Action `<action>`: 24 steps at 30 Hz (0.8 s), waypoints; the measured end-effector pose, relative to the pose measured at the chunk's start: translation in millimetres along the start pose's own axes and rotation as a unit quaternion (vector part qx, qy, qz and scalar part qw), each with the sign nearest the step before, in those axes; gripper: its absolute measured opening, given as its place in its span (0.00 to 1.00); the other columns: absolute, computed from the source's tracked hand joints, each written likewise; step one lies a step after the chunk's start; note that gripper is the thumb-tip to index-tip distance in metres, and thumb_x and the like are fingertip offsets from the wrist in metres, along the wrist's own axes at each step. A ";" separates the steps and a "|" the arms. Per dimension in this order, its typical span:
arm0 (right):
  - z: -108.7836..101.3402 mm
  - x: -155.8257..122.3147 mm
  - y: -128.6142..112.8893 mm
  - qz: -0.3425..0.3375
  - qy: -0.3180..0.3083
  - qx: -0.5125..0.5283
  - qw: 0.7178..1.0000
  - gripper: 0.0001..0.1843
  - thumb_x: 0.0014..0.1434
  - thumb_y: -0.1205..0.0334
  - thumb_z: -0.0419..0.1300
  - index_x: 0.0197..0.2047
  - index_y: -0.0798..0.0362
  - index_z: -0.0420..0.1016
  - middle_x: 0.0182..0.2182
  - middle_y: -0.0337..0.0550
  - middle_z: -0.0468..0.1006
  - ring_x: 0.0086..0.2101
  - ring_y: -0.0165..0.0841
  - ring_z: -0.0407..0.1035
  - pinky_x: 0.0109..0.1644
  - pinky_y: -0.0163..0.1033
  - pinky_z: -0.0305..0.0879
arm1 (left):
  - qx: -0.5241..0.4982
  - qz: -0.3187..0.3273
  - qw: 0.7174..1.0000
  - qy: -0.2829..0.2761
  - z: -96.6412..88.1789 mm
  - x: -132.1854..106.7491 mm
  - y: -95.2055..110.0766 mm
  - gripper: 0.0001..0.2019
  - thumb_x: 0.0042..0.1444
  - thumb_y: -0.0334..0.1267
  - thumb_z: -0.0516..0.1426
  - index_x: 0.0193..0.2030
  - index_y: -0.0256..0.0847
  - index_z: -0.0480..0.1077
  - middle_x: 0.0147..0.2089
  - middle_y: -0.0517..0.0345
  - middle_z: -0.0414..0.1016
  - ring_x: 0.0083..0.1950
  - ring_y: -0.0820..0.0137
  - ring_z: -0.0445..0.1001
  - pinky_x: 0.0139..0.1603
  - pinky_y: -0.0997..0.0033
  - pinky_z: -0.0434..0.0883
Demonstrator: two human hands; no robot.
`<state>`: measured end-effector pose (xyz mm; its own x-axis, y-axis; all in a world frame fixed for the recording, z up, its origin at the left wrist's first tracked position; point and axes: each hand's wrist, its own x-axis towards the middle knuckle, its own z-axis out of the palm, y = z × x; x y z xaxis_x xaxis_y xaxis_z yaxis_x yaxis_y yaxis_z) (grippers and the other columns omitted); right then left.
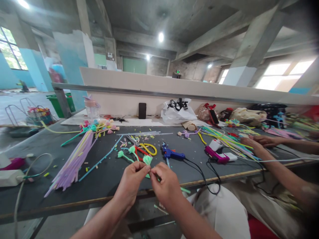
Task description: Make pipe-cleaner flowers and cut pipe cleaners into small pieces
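My left hand (132, 181) and my right hand (165, 184) meet over the near edge of the dark table (104, 179). Both pinch a green pipe-cleaner flower (148, 160), its fuzzy head poking up between my fingertips and its stem (185, 190) trailing right below my right hand. Just beyond lie two more green flowers (124, 155), yellow-handled scissors (147, 148) and a blue glue gun (170, 153).
A sheaf of purple and pink sticks (74, 159) lies at the left. A co-worker's hands (254, 143) rest at the right by a pink glue gun (216, 153) and coloured sticks. A white bag (178, 111), phone (142, 110) and bottle (92, 108) stand at the back.
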<state>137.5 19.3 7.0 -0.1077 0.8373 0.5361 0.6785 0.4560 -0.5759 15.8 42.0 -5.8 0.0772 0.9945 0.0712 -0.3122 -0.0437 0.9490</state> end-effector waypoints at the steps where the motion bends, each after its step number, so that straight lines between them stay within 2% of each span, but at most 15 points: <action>1: -1.6 2.5 -0.2 0.045 -0.008 0.066 0.997 0.10 0.53 0.66 0.53 0.21 0.55 0.69 0.21 0.38 0.65 0.25 0.28 0.59 0.29 0.33 0.53 | -0.018 -0.013 1.000 -0.021 -0.9 -0.2 1.7 0.10 0.44 0.40 0.62 0.22 0.35 0.69 0.21 0.64 0.65 0.25 0.78 0.59 0.29 0.78 0.58; 3: -5.1 6.8 -0.1 0.143 -0.039 0.205 0.967 0.10 0.51 0.61 0.56 0.21 0.56 0.69 0.18 0.35 0.62 0.21 0.26 0.55 0.26 0.32 0.50 | -0.055 -0.042 0.995 -0.066 -2.7 0.4 5.4 0.10 0.46 0.41 0.61 0.25 0.35 0.71 0.23 0.62 0.66 0.26 0.78 0.60 0.29 0.78 0.59; 5: -8.0 8.6 0.8 0.212 -0.074 0.316 0.922 0.12 0.50 0.56 0.59 0.21 0.56 0.69 0.15 0.31 0.57 0.18 0.24 0.48 0.22 0.32 0.44 | -0.085 -0.067 0.989 -0.097 -4.0 2.0 8.0 0.10 0.46 0.41 0.61 0.29 0.34 0.73 0.25 0.60 0.67 0.26 0.78 0.61 0.30 0.77 0.59; 8: -10.2 7.2 3.0 0.255 -0.104 0.404 0.872 0.15 0.47 0.53 0.62 0.21 0.57 0.69 0.12 0.28 0.52 0.16 0.22 0.42 0.21 0.33 0.37 | -0.113 -0.082 0.983 -0.122 -5.2 4.4 8.5 0.09 0.45 0.39 0.62 0.25 0.34 0.72 0.24 0.60 0.68 0.26 0.78 0.61 0.31 0.77 0.60; 12: -11.5 5.2 3.7 0.271 -0.143 0.462 0.832 0.16 0.46 0.52 0.63 0.22 0.57 0.70 0.12 0.28 0.52 0.16 0.21 0.41 0.20 0.32 0.36 | -0.133 -0.075 0.978 -0.142 -6.1 4.7 7.0 0.11 0.45 0.39 0.61 0.20 0.35 0.68 0.21 0.62 0.65 0.25 0.78 0.61 0.31 0.77 0.59; 16: -11.5 5.8 3.1 0.283 -0.163 0.485 0.811 0.16 0.46 0.52 0.63 0.25 0.58 0.71 0.12 0.27 0.53 0.16 0.20 0.41 0.20 0.31 0.36 | -0.106 -0.053 0.986 -0.114 -5.0 2.9 9.7 0.12 0.44 0.39 0.62 0.19 0.35 0.66 0.20 0.64 0.62 0.24 0.78 0.59 0.30 0.78 0.58; 20: -10.2 6.3 4.5 0.291 -0.155 0.482 0.812 0.16 0.44 0.52 0.65 0.22 0.57 0.68 0.12 0.28 0.54 0.15 0.20 0.44 0.19 0.31 0.37 | -0.085 -0.043 0.991 -0.096 -3.2 1.8 12.0 0.13 0.43 0.40 0.62 0.18 0.36 0.65 0.20 0.64 0.62 0.24 0.78 0.59 0.30 0.78 0.58; 24: -11.2 6.6 5.3 0.291 -0.158 0.485 0.810 0.16 0.43 0.53 0.65 0.21 0.56 0.67 0.12 0.28 0.55 0.15 0.20 0.45 0.20 0.31 0.37 | -0.074 -0.036 0.989 -0.122 -4.6 2.0 9.5 0.11 0.45 0.41 0.61 0.22 0.35 0.68 0.24 0.59 0.67 0.28 0.75 0.63 0.33 0.75 0.61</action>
<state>148.5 23.8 14.4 -0.2587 0.9611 -0.0966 -0.1914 -0.1490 -0.9701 8.6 43.9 1.9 0.3252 0.9409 0.0944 -0.4321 0.0591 0.8999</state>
